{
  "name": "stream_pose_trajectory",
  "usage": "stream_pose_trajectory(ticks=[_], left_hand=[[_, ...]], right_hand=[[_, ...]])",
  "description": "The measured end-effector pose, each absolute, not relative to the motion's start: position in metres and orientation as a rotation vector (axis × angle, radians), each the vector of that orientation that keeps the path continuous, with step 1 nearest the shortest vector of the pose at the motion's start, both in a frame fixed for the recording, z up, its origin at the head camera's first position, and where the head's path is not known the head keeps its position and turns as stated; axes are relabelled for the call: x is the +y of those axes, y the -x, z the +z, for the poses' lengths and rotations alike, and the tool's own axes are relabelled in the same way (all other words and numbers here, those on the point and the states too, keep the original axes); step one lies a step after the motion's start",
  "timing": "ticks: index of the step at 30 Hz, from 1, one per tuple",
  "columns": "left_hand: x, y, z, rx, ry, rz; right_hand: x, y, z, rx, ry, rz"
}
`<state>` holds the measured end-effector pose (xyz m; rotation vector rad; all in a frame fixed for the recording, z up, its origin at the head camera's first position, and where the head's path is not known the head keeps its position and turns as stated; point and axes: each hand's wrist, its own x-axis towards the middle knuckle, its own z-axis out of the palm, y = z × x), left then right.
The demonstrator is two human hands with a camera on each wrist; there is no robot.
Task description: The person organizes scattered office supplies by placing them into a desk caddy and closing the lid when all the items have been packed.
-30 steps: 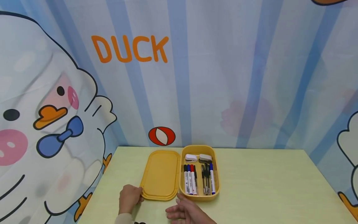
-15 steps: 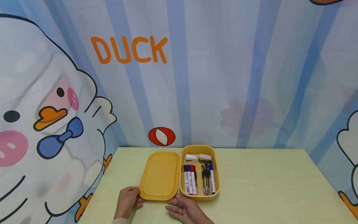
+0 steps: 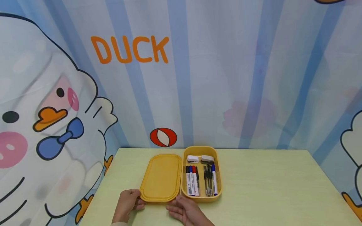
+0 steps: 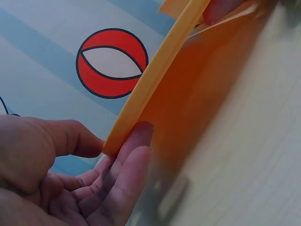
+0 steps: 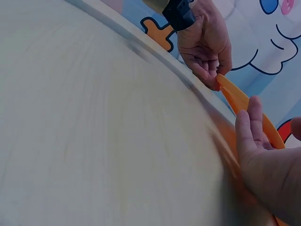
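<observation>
A yellow plastic lid (image 3: 161,177) lies at a tilt beside a matching yellow box (image 3: 219,185). My left hand (image 3: 126,202) pinches its near left corner, thumb above and fingers beneath. At the near right corner is my right hand (image 3: 190,211), thumb at the rim and fingers under it. In the left wrist view the lid (image 4: 157,70) is raised off the table at this near edge, with a shadow below. From the right wrist, the fingers (image 5: 244,132) of my right hand show against the lid's underside.
Inside the box are two staplers (image 3: 193,159), several markers (image 3: 192,182) with black, blue and red caps, and several pens (image 3: 208,182). The pale yellow table (image 3: 263,185) extends to the right. Behind it hangs a blue striped curtain (image 3: 215,78) with duck drawings.
The lid has shifted slightly left and toward me, its near edge lifted. My left fingers have slid under its corner, and my right hand has closed in on the other corner.
</observation>
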<state>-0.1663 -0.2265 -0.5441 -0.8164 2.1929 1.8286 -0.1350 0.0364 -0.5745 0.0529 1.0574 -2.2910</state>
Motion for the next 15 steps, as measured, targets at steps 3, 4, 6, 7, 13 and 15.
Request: stream_pose_trajectory(ticks=[3, 4, 6, 7, 13, 15], left_hand=[[-0.228, 0.166, -0.542, 2.195, 0.798, 1.836], [-0.228, 0.166, -0.541, 2.200, 0.800, 1.831], [-0.228, 0.165, -0.539, 2.208, 0.809, 1.828], [-0.228, 0.164, -0.537, 2.209, 0.806, 1.830], [-0.228, 0.161, -0.527, 2.200, 0.790, 1.857], [-0.227, 0.161, -0.525, 2.197, 0.793, 1.861]], right_hand=[[0.036, 0.137, -0.572, 1.083, -0.057, -2.292], [0.035, 0.137, -0.572, 1.095, -0.053, -2.290], [0.034, 0.137, -0.570, 1.120, -0.032, -2.275], [0.034, 0.137, -0.570, 1.135, -0.016, -2.261], [0.031, 0.134, -0.560, 1.205, 0.095, -2.178], [0.031, 0.134, -0.555, 1.213, 0.108, -2.181]])
